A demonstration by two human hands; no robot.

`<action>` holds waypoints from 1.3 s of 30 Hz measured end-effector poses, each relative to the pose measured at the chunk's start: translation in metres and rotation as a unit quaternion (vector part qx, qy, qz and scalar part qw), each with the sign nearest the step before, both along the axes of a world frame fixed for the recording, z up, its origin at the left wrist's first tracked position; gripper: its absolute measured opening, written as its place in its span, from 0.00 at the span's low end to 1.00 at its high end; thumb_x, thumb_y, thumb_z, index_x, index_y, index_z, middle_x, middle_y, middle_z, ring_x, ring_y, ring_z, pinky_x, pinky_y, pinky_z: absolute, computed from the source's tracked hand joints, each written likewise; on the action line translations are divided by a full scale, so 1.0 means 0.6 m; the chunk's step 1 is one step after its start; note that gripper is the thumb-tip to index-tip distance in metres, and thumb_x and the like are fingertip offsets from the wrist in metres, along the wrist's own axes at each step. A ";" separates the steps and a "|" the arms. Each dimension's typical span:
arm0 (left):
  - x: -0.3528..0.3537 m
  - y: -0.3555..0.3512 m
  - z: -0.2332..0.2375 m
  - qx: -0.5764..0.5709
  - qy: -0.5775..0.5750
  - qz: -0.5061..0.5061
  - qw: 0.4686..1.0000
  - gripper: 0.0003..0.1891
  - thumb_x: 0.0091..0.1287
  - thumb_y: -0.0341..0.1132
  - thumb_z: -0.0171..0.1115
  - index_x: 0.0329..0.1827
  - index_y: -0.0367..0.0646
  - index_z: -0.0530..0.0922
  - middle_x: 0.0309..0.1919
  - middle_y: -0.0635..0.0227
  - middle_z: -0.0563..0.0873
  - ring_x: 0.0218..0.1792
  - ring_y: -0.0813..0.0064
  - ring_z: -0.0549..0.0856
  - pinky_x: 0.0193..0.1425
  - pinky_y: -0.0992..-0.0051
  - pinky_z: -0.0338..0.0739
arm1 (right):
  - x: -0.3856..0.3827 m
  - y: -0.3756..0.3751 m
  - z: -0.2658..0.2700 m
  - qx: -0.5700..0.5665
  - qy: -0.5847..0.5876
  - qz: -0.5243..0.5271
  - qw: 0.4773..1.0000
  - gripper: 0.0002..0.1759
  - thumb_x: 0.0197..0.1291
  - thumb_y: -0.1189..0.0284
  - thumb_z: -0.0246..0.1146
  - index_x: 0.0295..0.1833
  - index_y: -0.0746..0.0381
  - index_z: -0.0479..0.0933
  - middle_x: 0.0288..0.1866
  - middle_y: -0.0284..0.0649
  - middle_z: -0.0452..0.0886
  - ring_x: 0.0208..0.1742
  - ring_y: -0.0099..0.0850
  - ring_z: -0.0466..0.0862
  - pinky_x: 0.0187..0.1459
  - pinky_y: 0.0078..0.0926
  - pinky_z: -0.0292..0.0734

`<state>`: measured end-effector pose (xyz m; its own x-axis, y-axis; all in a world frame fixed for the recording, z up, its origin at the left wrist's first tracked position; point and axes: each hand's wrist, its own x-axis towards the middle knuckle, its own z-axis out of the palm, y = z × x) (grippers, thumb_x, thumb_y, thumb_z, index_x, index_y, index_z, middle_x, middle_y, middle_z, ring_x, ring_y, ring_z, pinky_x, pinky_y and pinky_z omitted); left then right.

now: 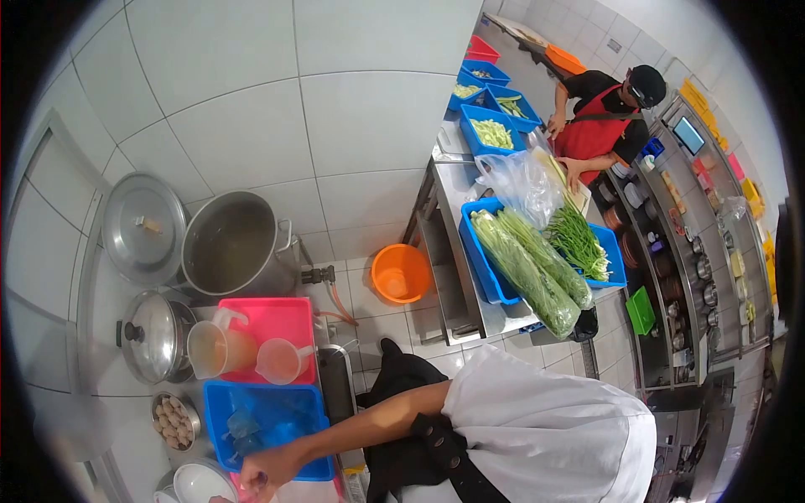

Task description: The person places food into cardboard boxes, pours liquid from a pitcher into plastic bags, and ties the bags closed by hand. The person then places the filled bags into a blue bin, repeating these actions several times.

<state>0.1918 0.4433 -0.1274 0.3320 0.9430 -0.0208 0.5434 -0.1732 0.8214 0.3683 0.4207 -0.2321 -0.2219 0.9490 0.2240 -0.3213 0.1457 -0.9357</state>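
My right hand reaches over the near edge of the blue tray, its fingers bent and pressed together. Whatever they hold, if anything, I cannot make out. Inside the tray lie clear plastic bags. Only a sliver of what looks like my left hand shows at the bottom edge, beside a white bowl; its fingers are cut off. Beyond the blue tray, a pink tray carries two plastic measuring jugs, one larger jug and one smaller jug with pale orange contents.
A large pot of liquid, its lid, a lidded pan and a bowl of round brown pieces stand alongside. An orange basin sits on the floor. Bagged greens lie on a steel table where a co-worker cuts.
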 end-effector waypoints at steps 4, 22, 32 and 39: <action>0.026 0.011 -0.003 0.018 -0.012 0.022 1.000 0.17 0.73 0.44 0.56 0.59 0.46 0.78 0.41 0.58 0.84 0.38 0.68 0.82 0.42 0.71 0.77 | 0.062 -0.030 -0.015 0.096 -0.052 -0.085 0.990 0.10 0.57 0.67 0.69 0.34 0.63 0.78 0.34 0.37 0.79 0.38 0.27 0.77 0.39 0.30 0.73; 0.046 0.032 -0.192 -0.254 -0.336 0.068 0.904 0.08 0.66 0.30 0.66 0.44 0.35 0.84 0.36 0.68 0.85 0.32 0.78 0.82 0.40 0.78 0.78 | 0.191 -0.089 0.070 -0.193 -0.027 -0.281 0.940 0.12 0.66 0.71 0.64 0.50 0.66 0.79 0.45 0.39 0.81 0.45 0.25 0.81 0.45 0.26 0.77; -0.050 -0.042 -0.179 -0.204 -0.370 0.263 0.867 0.09 0.69 0.33 0.65 0.48 0.40 0.80 0.37 0.72 0.82 0.37 0.82 0.79 0.43 0.78 0.76 | 0.186 -0.309 -0.340 -0.248 -0.507 -0.311 0.765 0.17 0.59 0.66 0.66 0.49 0.67 0.79 0.48 0.57 0.79 0.52 0.53 0.80 0.53 0.45 0.76; -0.105 -0.059 -0.105 -0.189 -0.265 0.263 0.908 0.09 0.68 0.35 0.65 0.47 0.42 0.78 0.41 0.73 0.81 0.44 0.81 0.78 0.49 0.78 0.72 | 0.149 -0.290 -0.369 -0.279 -0.421 -0.227 0.833 0.13 0.58 0.71 0.63 0.46 0.66 0.79 0.46 0.56 0.79 0.48 0.55 0.80 0.53 0.49 0.76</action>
<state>0.1287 0.4079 -0.1904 -0.1038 0.9333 -0.3437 -0.0200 0.3436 0.9389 0.4579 0.2467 -0.4537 0.3321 0.8821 -0.3341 0.4533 -0.4598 -0.7636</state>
